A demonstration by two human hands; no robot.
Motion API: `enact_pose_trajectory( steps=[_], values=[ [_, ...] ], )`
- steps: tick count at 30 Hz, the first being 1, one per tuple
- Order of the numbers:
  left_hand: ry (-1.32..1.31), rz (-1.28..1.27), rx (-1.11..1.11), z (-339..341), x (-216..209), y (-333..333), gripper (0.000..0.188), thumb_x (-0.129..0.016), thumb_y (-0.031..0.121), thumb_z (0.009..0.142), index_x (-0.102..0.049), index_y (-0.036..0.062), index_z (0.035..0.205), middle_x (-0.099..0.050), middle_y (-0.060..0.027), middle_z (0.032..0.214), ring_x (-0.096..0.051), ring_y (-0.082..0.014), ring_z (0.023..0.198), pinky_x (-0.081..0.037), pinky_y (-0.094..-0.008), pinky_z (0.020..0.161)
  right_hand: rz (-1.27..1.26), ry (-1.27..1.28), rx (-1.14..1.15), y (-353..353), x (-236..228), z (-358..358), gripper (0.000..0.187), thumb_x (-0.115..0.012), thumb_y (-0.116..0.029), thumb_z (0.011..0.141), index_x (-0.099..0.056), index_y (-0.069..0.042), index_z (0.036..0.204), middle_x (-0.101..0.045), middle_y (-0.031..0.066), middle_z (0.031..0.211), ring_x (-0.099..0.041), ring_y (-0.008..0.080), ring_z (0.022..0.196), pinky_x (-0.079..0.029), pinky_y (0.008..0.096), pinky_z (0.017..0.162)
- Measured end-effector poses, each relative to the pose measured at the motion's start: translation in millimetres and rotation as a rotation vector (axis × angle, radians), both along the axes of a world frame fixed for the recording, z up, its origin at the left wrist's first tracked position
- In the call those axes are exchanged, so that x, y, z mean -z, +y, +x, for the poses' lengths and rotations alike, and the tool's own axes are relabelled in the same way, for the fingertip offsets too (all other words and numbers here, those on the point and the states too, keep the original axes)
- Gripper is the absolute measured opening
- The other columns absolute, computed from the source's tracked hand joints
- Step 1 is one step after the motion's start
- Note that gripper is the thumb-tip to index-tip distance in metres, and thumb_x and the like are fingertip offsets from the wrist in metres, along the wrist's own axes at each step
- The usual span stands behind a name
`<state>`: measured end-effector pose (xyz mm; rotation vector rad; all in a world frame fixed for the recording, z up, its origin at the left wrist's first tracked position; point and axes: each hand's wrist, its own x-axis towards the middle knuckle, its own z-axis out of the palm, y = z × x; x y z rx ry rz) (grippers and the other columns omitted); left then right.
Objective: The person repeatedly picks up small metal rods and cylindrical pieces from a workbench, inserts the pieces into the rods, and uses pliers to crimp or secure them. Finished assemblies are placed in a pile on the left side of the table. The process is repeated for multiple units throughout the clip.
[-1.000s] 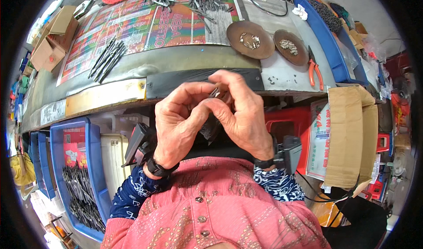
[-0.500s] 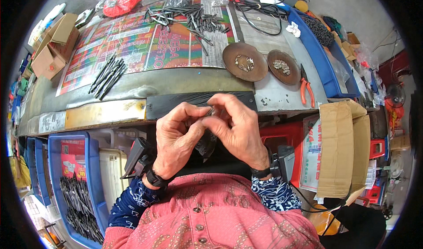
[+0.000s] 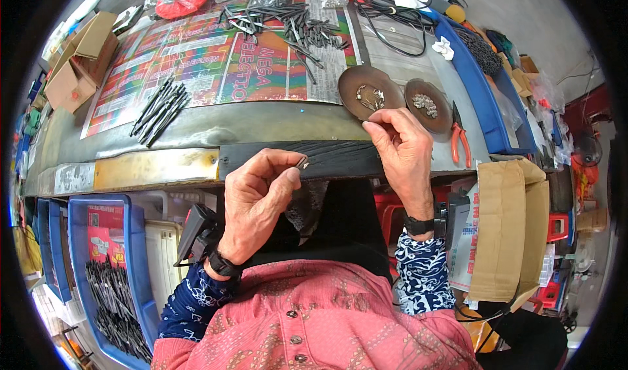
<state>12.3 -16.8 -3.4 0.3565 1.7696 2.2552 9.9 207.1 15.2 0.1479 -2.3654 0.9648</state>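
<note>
My left hand (image 3: 261, 196), over the table's front edge, pinches a small dark piece with a pale metal end (image 3: 303, 163) between thumb and forefinger. Most of that piece is hidden behind the fingers. My right hand (image 3: 404, 151) is bent at the near side of a brown round dish (image 3: 350, 92), which holds thin metal bits. Its fingers are drawn together in a pinch, and I cannot make out what is between them. To the right of that dish, a second brown dish (image 3: 442, 111) has a heap of small silvery pieces (image 3: 425, 105) in it.
Red-handled pliers (image 3: 460, 144) lie right of the dishes, near a long blue tray (image 3: 481, 95). Bundled black strips (image 3: 159, 115) rest on the left, with a bigger pile (image 3: 307, 30) behind. A blue bin of black strips (image 3: 140, 252) and a cardboard box (image 3: 504, 232) flank my lap.
My hands were together at the table's front edge, fingertips meeting. Now the right hand has moved away to the right and forward to the brown dish; the left keeps its small piece.
</note>
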Motion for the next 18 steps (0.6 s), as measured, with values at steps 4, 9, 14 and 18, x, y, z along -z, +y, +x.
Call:
enact_pose_trajectory(
  steps=[4, 9, 14, 18],
  values=[
    [-0.006, 0.017, -0.019, -6.7, -2.3, -5.0, 0.016, -0.062, 0.006, 0.092, -0.062, -0.0016, 0.106, -0.058, 0.0037, 0.075, -0.043, 0.0005, 0.057, -0.033, -0.0155, 0.049, 0.069, 0.012, -0.017, 0.3, -7.1, -11.3, 0.010, -0.069, -0.008, 0.082, -0.063, 0.000, 0.086, -0.059, 0.0102, 0.077, -0.057, 0.0225, 0.063, -0.045, 0.0326, 0.058],
    [-0.014, 0.083, -0.023, -9.9, -3.1, -5.9, 0.014, -0.063, 0.005, 0.091, -0.062, -0.0017, 0.103, -0.057, 0.0036, 0.073, -0.043, 0.0002, 0.056, -0.034, -0.0157, 0.049, 0.271, 0.040, -0.064, -4.0, -21.4, -48.5, 0.009, -0.066, -0.010, 0.081, -0.064, -0.002, 0.085, -0.061, 0.0128, 0.082, -0.059, 0.0319, 0.079, -0.045, 0.0411, 0.069],
    [-0.020, 0.078, -0.042, -8.0, -2.2, -6.6, 0.013, -0.063, 0.001, 0.090, -0.063, -0.0015, 0.102, -0.057, 0.0053, 0.074, -0.044, 0.0010, 0.059, -0.035, -0.0151, 0.051, 0.470, 0.070, -0.142, -15.9, -23.2, -95.4, 0.011, -0.064, -0.013, 0.082, -0.063, -0.002, 0.081, -0.061, 0.0136, 0.083, -0.058, 0.0335, 0.083, -0.047, 0.0432, 0.073],
    [-0.076, 0.084, -0.023, -5.5, -2.2, -5.9, 0.012, -0.062, -0.001, 0.090, -0.063, -0.0022, 0.101, -0.059, 0.0049, 0.078, -0.045, 0.0019, 0.064, -0.036, -0.0143, 0.054, 0.592, -0.043, -0.095, -22.5, -15.0, -123.3, 0.018, -0.064, -0.019, 0.083, -0.065, -0.001, 0.083, -0.061, 0.0160, 0.082, -0.059, 0.0354, 0.085, -0.046, 0.0446, 0.075]
  ],
)
